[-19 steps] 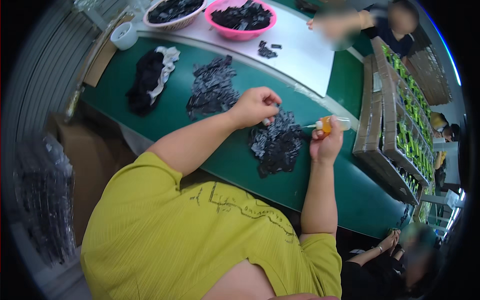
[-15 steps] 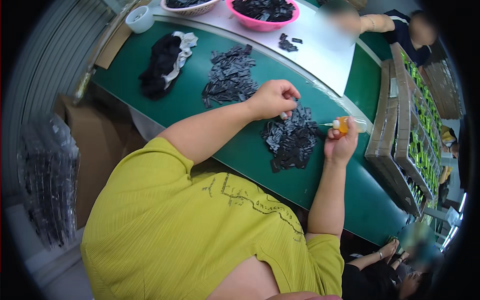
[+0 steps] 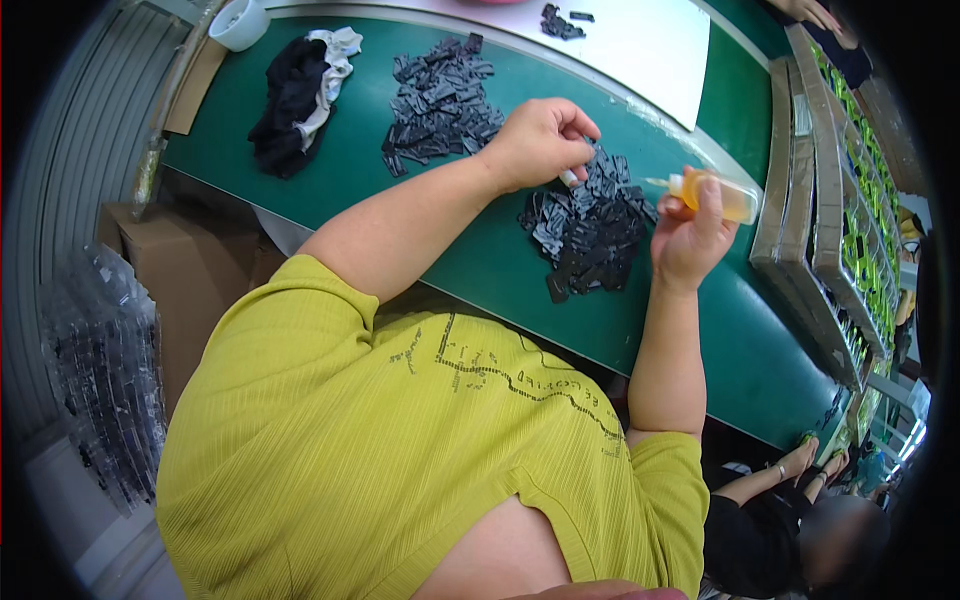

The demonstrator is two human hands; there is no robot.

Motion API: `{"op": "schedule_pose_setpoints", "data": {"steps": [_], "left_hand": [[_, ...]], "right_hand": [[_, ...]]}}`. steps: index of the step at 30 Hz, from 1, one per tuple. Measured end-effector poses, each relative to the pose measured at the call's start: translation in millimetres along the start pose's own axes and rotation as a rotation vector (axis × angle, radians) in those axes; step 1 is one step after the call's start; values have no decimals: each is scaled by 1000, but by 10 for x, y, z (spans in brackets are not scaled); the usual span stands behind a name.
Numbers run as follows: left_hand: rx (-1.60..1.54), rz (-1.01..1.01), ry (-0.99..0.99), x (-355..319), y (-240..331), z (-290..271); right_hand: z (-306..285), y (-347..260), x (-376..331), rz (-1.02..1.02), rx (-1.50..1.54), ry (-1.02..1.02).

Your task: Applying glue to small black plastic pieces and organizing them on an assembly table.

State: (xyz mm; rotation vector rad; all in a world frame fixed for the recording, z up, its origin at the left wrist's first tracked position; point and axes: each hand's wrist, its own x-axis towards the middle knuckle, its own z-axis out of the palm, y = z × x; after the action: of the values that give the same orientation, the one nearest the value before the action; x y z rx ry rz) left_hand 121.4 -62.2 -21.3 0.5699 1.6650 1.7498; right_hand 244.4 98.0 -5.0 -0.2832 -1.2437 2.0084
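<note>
My left hand is closed in a pinch above the far edge of a pile of small flat black pieces. Whatever lies between its fingertips is too small or hidden to make out. To the right of that pile, my right hand is closed around a needle-tip bottle of clear plastic with amber liquid inside. Its thin tip points left, toward the left hand, and is apart from the pieces. Farther left lies a second heap of similar dark pieces.
A bunched black-and-white cloth and a white cup are on the green table at left. A few black pieces sit on a white board. Cardboard trays stand at right; other people are beyond.
The whole view has shifted, so the table appears higher. My right hand has moved the bottle slightly away from the pile and tilted it. My left hand keeps its pinch.
</note>
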Motion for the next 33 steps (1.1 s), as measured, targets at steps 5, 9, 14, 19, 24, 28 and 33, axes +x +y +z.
{"op": "schedule_pose_setpoints", "data": {"steps": [5,9,14,19,24,28,33], "left_hand": [[85,22,20,-7,24,1],[99,20,25,-18,48,10],[91,7,22,-17,56,18],[92,6,21,-17,49,16],[56,-3,42,-18,62,29],[91,-3,22,-22,72,27],[69,9,30,-10,38,24]], "right_hand": [[146,78,-125,-57,-173,-144],[179,99,-104,-56,-218,-164],[204,119,-106,-40,-263,-180],[214,111,-116,-21,-268,-189],[228,107,-119,-24,-277,-199],[245,106,-118,-22,-283,-205],[209,124,-98,-47,-309,-199]]}}
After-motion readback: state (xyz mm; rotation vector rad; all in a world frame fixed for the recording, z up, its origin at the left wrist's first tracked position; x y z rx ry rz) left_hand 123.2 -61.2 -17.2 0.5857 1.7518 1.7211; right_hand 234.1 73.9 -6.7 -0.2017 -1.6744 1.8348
